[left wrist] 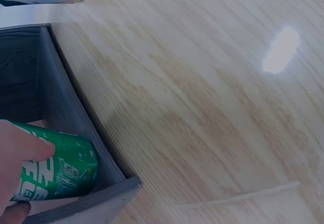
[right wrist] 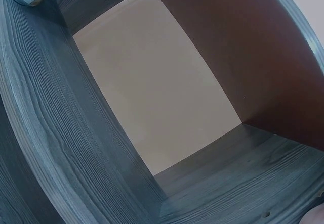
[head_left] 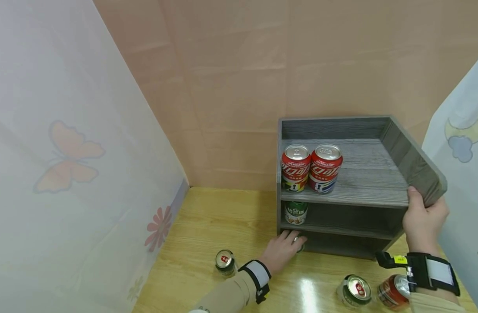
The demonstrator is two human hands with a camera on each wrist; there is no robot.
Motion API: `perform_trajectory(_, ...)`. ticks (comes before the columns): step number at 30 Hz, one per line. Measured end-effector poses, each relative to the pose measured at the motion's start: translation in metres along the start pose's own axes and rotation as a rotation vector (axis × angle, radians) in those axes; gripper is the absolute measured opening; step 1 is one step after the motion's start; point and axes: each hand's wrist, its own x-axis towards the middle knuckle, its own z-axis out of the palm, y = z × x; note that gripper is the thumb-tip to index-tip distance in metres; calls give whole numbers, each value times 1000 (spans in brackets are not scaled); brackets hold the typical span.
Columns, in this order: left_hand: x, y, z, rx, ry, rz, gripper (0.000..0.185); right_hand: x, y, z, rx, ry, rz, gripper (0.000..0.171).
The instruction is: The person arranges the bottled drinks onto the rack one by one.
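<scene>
Left wrist: green can [left wrist: 55, 171] apparently lies sideways (top hidden).

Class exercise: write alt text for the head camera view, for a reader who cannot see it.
A left hand slides a green can into the bottom level of a grey wooden shelf, steadied by the right hand. Two red cans stand on top; three more cans lie on the table.

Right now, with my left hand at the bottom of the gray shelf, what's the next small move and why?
Probably push the green can deeper into the lowest compartment, then let go. Your left hand grips it just inside the shelf's front edge, while your right hand steadies the right side panel.
</scene>
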Motion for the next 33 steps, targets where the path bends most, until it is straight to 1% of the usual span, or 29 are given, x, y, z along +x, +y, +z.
perform_trajectory(5,4,4,-2,-25,-21,-39,54,0,0,0,10,-3,5,27)
perform_trajectory(11,6,7,-2,-9,-33,-52,64,0,1,0,6,5,-12,30)
perform_trajectory(13,5,8,-3,-17,-44,-57,64,0,1,0,11,6,-12,30)
perform_trajectory(17,5,8,-3,-18,-74,-60,56,0,2,0,19,11,-15,30)
perform_trajectory(21,5,9,-2,6,-85,-57,55,-1,2,1,17,14,-24,28)
perform_trajectory(30,7,10,0,95,-43,-45,55,-2,2,1,12,9,-27,28)
perform_trajectory(33,8,10,0,127,-50,-56,54,-1,2,1,15,13,-19,30)
